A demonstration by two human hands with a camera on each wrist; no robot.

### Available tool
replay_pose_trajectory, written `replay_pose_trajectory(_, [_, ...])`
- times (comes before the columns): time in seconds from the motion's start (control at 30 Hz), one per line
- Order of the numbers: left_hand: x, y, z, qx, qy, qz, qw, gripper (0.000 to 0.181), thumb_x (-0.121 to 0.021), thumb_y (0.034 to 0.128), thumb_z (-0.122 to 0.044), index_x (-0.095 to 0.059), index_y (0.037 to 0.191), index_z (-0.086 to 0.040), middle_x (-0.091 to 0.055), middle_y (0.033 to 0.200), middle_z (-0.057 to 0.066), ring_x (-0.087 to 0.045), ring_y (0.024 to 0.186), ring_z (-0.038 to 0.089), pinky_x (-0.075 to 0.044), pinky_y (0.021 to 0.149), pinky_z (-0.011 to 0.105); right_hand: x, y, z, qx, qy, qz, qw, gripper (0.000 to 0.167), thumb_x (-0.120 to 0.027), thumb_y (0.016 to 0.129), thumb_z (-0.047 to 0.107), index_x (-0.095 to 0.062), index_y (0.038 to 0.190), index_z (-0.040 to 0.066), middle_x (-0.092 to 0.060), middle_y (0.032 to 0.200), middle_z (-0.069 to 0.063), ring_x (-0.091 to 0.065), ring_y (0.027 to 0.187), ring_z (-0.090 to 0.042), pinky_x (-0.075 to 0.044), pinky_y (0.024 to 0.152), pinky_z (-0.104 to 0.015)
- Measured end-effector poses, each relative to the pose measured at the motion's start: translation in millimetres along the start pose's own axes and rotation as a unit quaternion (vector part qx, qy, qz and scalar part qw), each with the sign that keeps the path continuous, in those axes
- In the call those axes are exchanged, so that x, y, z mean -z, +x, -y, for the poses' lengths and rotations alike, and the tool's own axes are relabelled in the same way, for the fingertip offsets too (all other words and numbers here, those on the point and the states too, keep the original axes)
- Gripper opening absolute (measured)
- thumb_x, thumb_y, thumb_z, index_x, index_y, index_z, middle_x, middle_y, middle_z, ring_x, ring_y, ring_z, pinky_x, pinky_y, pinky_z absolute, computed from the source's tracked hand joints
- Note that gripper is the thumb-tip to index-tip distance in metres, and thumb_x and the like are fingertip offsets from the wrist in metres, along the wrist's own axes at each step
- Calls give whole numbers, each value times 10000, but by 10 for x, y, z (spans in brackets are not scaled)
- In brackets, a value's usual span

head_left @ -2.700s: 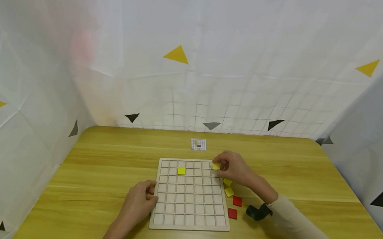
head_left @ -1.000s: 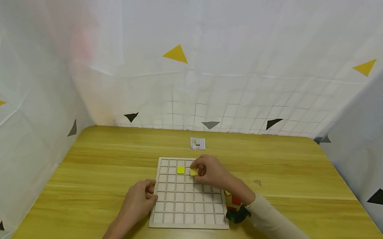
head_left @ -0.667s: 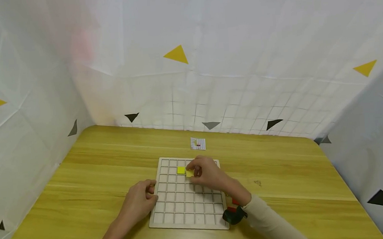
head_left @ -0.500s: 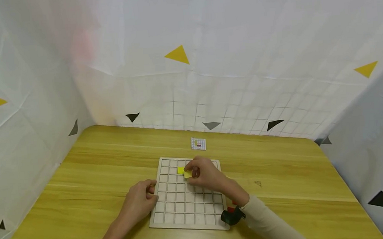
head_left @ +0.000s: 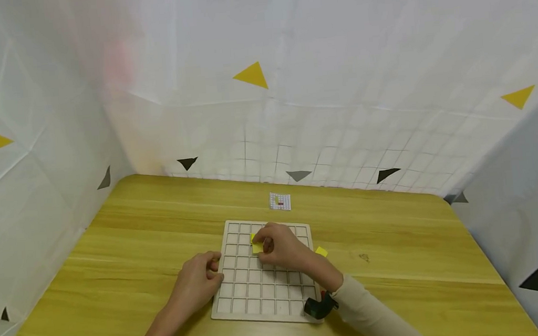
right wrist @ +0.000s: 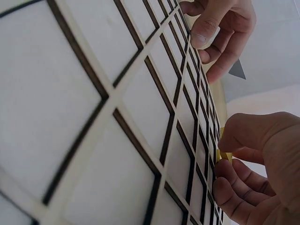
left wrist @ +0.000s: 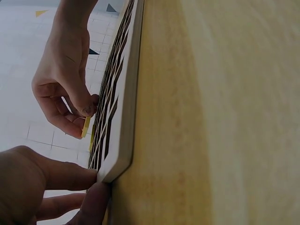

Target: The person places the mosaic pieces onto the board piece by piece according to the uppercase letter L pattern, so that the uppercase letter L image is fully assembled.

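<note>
In the head view, a pale wooden grid board [head_left: 248, 304] lies flat on the table. My right hand [head_left: 285, 248] pinches a yellow square tile [head_left: 258, 248] between thumb and fingers, just above the board's upper cells. Another yellow tile [head_left: 253, 237] sits in a cell right behind it, partly covered by the fingers. In the left wrist view the held tile [left wrist: 86, 127] is tilted and its lower edge is close to the grid. My left hand [head_left: 196, 279] holds the board's left edge, its index finger [left wrist: 70, 175] and thumb [left wrist: 95, 204] against the rim.
Beyond the board lies a small printed grid card [head_left: 280, 202] with coloured squares. Right of the board are a loose yellow tile [head_left: 321, 251] and a red tile [head_left: 323, 293] mostly hidden by the right wrist. White sheets [head_left: 338, 78] enclose the table [head_left: 399, 252].
My right hand has carried the yellow tile left across the board from its right edge, to beside the placed yellow tile. My left hand has stayed at the left edge.
</note>
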State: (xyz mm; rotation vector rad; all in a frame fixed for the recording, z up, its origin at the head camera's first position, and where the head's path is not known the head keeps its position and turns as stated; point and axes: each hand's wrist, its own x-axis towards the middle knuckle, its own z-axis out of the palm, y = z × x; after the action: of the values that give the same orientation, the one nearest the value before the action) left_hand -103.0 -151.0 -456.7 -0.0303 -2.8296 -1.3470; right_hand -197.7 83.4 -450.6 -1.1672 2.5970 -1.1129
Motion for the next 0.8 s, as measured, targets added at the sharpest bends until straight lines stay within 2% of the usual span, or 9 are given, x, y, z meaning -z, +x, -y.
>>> replay_pose_trajectory(0.8, [-8, 1, 7, -2, -34, -18, 10000, 405, -740, 787, 35, -677, 1187, 45, -609, 865, 21, -607, 757, 119, -526, 676, 306, -61, 26, -12, -32, -271, 77, 9996, 288, -739, 779, -3, -739, 1064, 37, -631, 940, -37, -624, 766, -134, -510, 648, -219])
